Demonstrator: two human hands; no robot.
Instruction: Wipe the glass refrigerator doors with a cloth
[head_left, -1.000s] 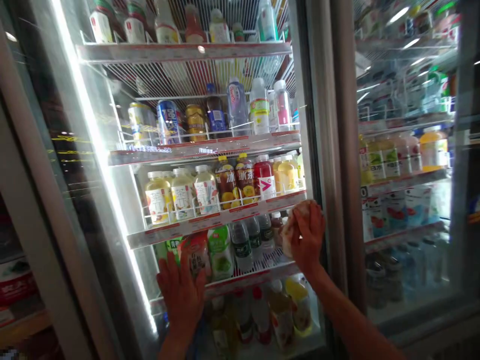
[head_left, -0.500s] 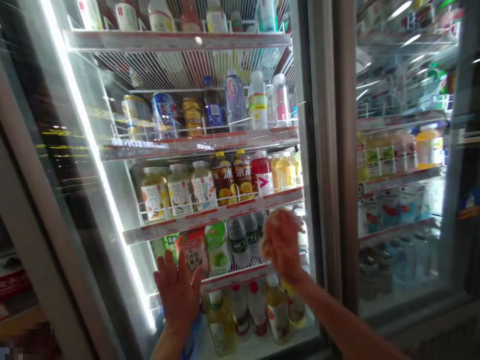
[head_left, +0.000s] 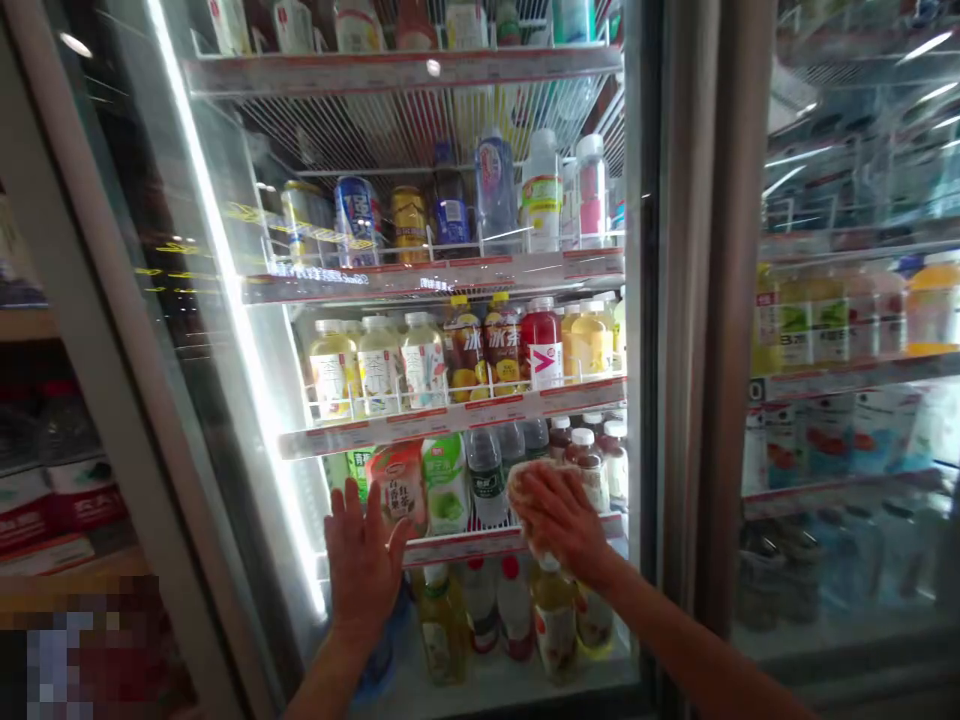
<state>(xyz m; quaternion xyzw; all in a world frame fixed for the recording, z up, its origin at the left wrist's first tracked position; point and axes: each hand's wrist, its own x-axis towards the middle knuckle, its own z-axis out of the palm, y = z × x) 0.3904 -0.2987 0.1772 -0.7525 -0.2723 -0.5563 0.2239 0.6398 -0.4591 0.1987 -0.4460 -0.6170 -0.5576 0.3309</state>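
Observation:
My left hand [head_left: 364,565] is spread flat against the glass door [head_left: 289,620] of a lit drinks fridge, fingers up and apart. Behind its fingertips stands a red drink pouch [head_left: 397,485]. My right hand [head_left: 562,515] presses a pale, bunched cloth [head_left: 523,482] to the same glass, in front of the shelf with clear water bottles [head_left: 486,478] and dark bottles with white caps [head_left: 587,460]. Most of the cloth is hidden under the palm and fingers.
A metal door frame [head_left: 686,400] runs upright on the right, beside a second glass-fronted fridge with bottles and cartons [head_left: 832,430]. Shelves of bottles and cans fill the inside of the fridge. Packed bottles [head_left: 60,450] stand at the far left.
My right hand has moved down and left across the glass with the cloth. My left hand stays spread at about the same spot. The view has shifted slightly to the left.

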